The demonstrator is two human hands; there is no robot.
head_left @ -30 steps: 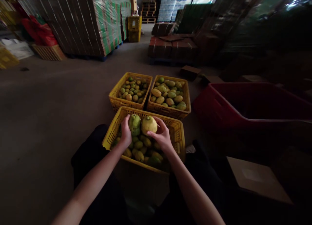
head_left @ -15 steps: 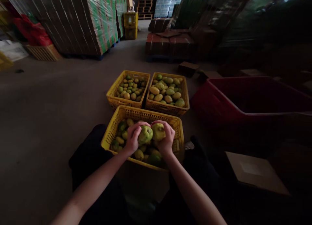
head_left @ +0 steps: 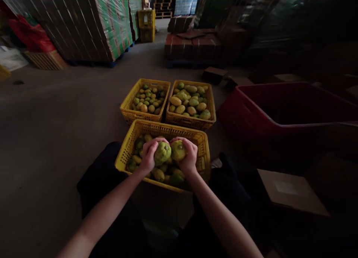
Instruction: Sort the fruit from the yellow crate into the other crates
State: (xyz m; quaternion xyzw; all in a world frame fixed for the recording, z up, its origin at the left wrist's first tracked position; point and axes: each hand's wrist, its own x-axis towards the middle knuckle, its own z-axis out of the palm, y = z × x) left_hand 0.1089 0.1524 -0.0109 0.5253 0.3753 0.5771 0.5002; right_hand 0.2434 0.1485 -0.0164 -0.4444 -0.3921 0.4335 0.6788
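My left hand (head_left: 149,155) is wrapped round a ribbed yellow-green fruit (head_left: 162,153), which looks like a small papaya. A second such fruit (head_left: 178,150), smoother and rounder, is in my right hand (head_left: 190,155), with its stem end facing me. The two fruits are side by side, nearly touching, and the fingertips of both hands meet behind them. Both are held above the near yellow crate (head_left: 128,146), where several more green and yellow fruits (head_left: 159,175) lie. My forearms and the held fruits hide part of that crate's contents.
Two more yellow crates of fruit, the left one (head_left: 127,110) and the right one (head_left: 190,120), stand just beyond. A large red bin (head_left: 243,118) is on the right, with a cardboard piece (head_left: 291,189) nearer me. Wrapped pallet stacks (head_left: 112,27) rise behind.
Both hands keep their fruits and have shifted slightly left in the picture. The right fruit has turned a little, showing its stem end more squarely. The whole view has moved slightly.
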